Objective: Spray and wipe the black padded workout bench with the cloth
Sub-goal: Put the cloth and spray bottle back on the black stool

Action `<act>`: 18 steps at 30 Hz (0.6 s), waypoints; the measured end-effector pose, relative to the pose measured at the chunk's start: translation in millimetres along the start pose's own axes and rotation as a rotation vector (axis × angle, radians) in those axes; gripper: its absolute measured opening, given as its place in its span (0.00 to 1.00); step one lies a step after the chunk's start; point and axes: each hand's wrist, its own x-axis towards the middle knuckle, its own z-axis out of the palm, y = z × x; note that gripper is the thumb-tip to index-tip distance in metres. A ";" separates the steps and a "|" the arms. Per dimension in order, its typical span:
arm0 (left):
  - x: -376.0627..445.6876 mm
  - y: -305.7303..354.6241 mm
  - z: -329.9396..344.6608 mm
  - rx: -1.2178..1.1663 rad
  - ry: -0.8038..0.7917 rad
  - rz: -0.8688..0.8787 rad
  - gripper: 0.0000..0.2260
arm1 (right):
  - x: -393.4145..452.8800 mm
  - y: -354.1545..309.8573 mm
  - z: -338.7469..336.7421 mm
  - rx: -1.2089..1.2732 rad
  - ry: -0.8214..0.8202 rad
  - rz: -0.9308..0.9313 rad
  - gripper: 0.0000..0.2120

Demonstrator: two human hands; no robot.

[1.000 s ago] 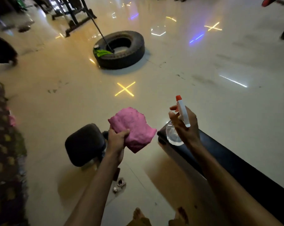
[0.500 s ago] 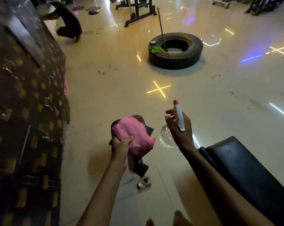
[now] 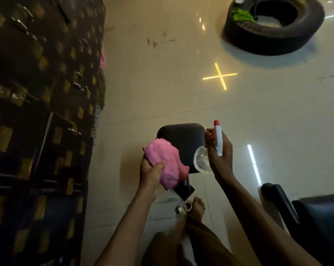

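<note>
My left hand (image 3: 150, 172) grips a bunched pink cloth (image 3: 165, 164) held over the small black padded seat pad (image 3: 183, 138) below me. My right hand (image 3: 220, 157) holds a clear spray bottle (image 3: 201, 160) with a white head and red nozzle, pointing away from me beside the pad's right edge. The long black padded bench (image 3: 321, 214) lies at the lower right, apart from both hands. My bare foot (image 3: 197, 207) stands by the pad's post.
A dark cabinet wall with gold squares (image 3: 41, 121) fills the left. A big black tyre (image 3: 273, 27) with a green rag lies far right on the glossy floor. Small metal fittings (image 3: 184, 207) sit by my foot. A yellow cross of light (image 3: 220, 75) marks the floor.
My view has swung left and down. The small seat pad now sits straight under both hands, and the long bench has slid to the lower right edge. Both hands keep their hold.
</note>
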 end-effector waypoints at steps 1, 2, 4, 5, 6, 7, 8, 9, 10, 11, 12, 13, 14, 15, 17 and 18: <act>16.5 -2.3 3.2 0.044 0.007 0.007 0.29 | 11.1 9.5 9.4 -0.008 0.019 0.034 0.15; 34.6 -6.4 7.2 0.076 -0.001 0.005 0.31 | 18.7 21.1 17.1 -0.003 0.021 0.037 0.15; 71.3 -17.9 13.1 0.108 -0.006 -0.042 0.32 | 39.8 47.0 40.0 -0.032 0.013 0.084 0.14; 89.8 -23.0 16.8 0.119 0.004 -0.077 0.31 | 51.0 59.1 52.4 -0.040 0.011 0.096 0.13; 117.9 -34.3 23.7 0.129 0.006 -0.117 0.30 | 63.2 80.9 66.1 -0.058 0.006 0.110 0.12; 139.2 -43.5 27.2 0.115 -0.020 -0.133 0.28 | 71.5 97.6 75.0 -0.059 0.009 0.113 0.12; 152.9 -47.3 29.4 0.099 -0.059 -0.127 0.26 | 76.9 102.2 79.8 -0.066 0.016 0.103 0.13; 175.4 -57.5 33.8 0.111 -0.092 -0.126 0.25 | 84.2 116.5 88.2 -0.077 0.027 0.120 0.14; 197.6 -67.5 41.0 0.147 -0.118 -0.128 0.24 | 91.2 132.9 97.4 -0.084 0.047 0.139 0.15; 219.1 -76.0 48.8 0.169 -0.137 -0.136 0.24 | 97.5 151.2 105.4 -0.082 0.064 0.155 0.16; 237.5 -83.2 55.7 0.188 -0.147 -0.148 0.24 | 102.6 166.8 112.7 -0.091 0.079 0.172 0.17; 253.2 -87.8 61.8 0.208 -0.162 -0.161 0.24 | 106.1 179.8 118.9 -0.100 0.092 0.193 0.18; 265.2 -88.7 68.3 0.210 -0.203 -0.172 0.25 | 110.5 188.5 123.2 -0.106 0.102 0.219 0.20; 276.8 -88.6 75.3 0.182 -0.273 -0.185 0.26 | 115.5 197.0 125.2 -0.105 0.112 0.228 0.22; 300.2 -92.4 86.1 0.078 -0.434 -0.237 0.23 | 123.9 211.3 127.2 -0.122 0.134 0.228 0.23; 312.1 -94.5 90.4 0.043 -0.473 -0.252 0.20 | 127.3 217.8 128.3 -0.146 0.140 0.233 0.22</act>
